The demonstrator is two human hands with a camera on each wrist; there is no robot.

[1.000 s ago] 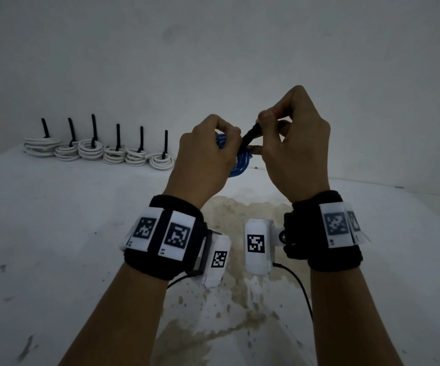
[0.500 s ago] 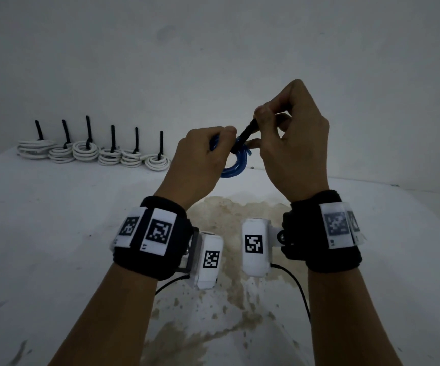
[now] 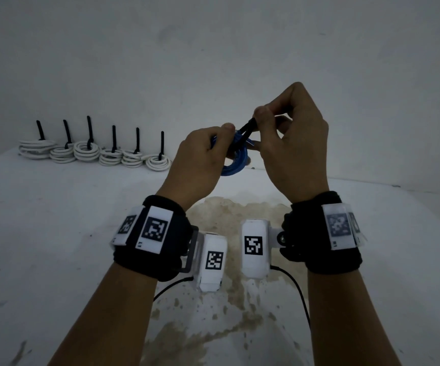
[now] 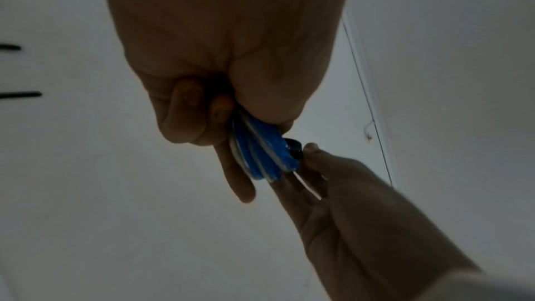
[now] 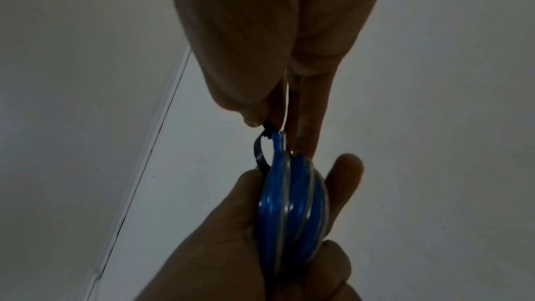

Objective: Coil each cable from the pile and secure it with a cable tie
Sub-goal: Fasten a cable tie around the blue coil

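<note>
A small blue cable coil is held up in the air above the table. My left hand grips the coil between thumb and curled fingers. A black cable tie loops around the top of the coil. My right hand pinches the tie's end between thumb and forefinger, just to the right of and above the coil. The tie's loop stands slack off the coil in the right wrist view.
Several white coiled cables, each with a black tie tail standing up, sit in a row at the table's far left against the wall. The white table has a brown stain under my wrists.
Both hands with the coil drifted slightly; the right hand has drawn the tie end up and to the right, away from the coil. The grips are the same.
</note>
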